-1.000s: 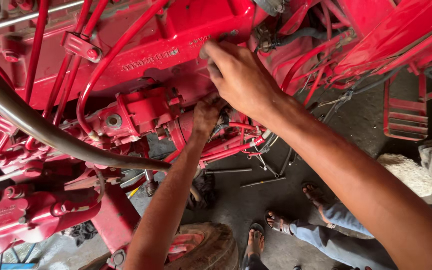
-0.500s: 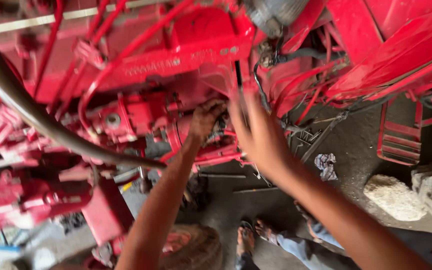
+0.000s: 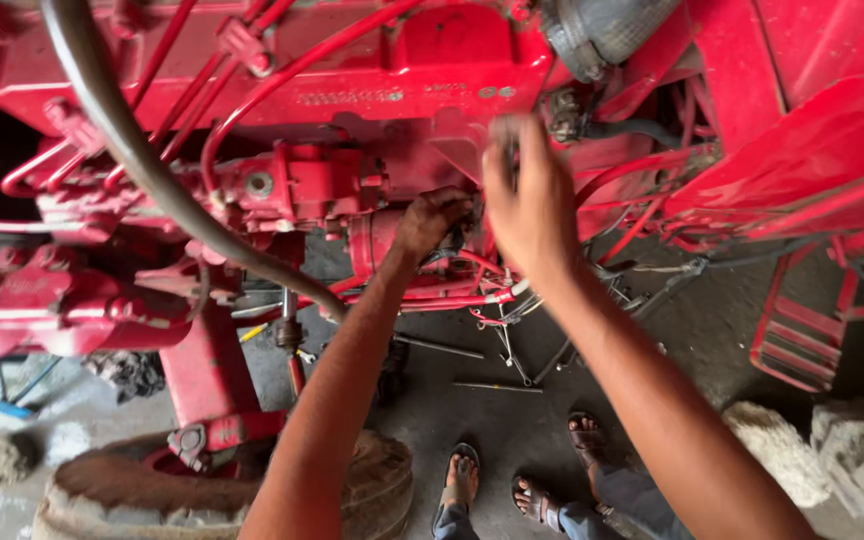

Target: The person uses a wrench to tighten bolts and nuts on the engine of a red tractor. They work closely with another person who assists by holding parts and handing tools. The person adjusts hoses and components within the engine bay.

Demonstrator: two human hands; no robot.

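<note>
Reaching into the side of a red engine block (image 3: 422,70), both hands work at the same point just below the casting's raised panel. The left hand (image 3: 432,222) is curled tight, knuckles up, against a dark fitting (image 3: 455,243) beside the red pump housing (image 3: 292,190); the fingers hide what they close on, so whether they grip a part or only press on it cannot be told. This hand sits low and deep, which suggests it steadies the fitting from beneath. The right hand (image 3: 530,205) is raised just beside it, palm toward the engine, fingers together and slightly bent; its fingertips are blurred, and a thin dark object may lie between them, but the grasp cannot be confirmed. A grey hose (image 3: 142,160) arcs across the left of the block, and thin red pipes (image 3: 472,297) run under the wrists. Loose metal rods (image 3: 497,385) lie on the concrete floor (image 3: 692,330) below. Another person's sandalled feet (image 3: 552,475) stand near them, beside a worn tyre (image 3: 232,495).

Compared with the view half a second earlier, the right hand has moved up and closer to the left hand, now nearly touching it, while the left hand keeps its place on the fitting. One second earlier the right hand rested higher, on the upper panel.
</note>
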